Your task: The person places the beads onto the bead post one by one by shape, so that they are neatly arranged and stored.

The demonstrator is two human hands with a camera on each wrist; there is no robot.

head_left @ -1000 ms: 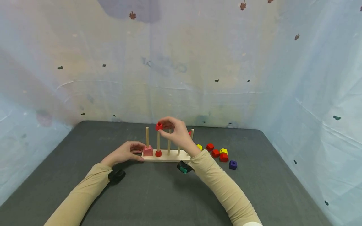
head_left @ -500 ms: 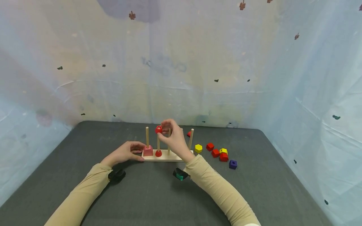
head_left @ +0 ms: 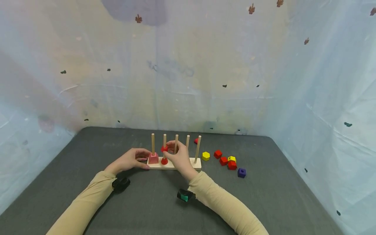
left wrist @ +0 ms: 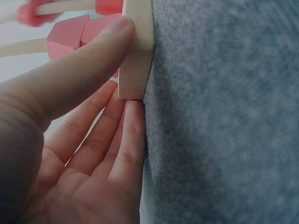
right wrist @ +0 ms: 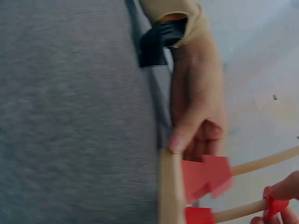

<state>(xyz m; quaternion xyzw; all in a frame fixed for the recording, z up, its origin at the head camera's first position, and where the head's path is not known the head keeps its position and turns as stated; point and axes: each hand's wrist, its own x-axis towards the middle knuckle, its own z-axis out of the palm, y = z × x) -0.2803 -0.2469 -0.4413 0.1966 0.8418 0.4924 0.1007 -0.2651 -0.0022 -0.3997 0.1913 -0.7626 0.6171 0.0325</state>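
Note:
A wooden peg board (head_left: 197, 165) with several upright pegs lies on the dark table. My left hand (head_left: 129, 160) grips its left end; in the left wrist view the thumb (left wrist: 105, 39) lies over the front and the fingers are behind the end. Pink blocks (head_left: 153, 158) are stacked on the leftmost peg, beside that hand. My right hand (head_left: 182, 162) pinches a red bead (head_left: 164, 149) threaded on the second peg, about midway down. Below it another red bead (head_left: 164, 161) sits at the peg's foot. In the right wrist view, the held bead (right wrist: 267, 205) encircles the peg.
Right of the board lie a yellow hexagonal bead (head_left: 205, 156), several red beads (head_left: 218, 154), another yellow bead (head_left: 231, 159) and a purple cube (head_left: 242, 173). A red piece (head_left: 196, 141) lies behind the rightmost pegs. A patterned sheet (head_left: 188, 65) hangs behind the table.
My right hand has lowered the red bead from the top of the second peg to about halfway down it. The left hand stays at the board's end.

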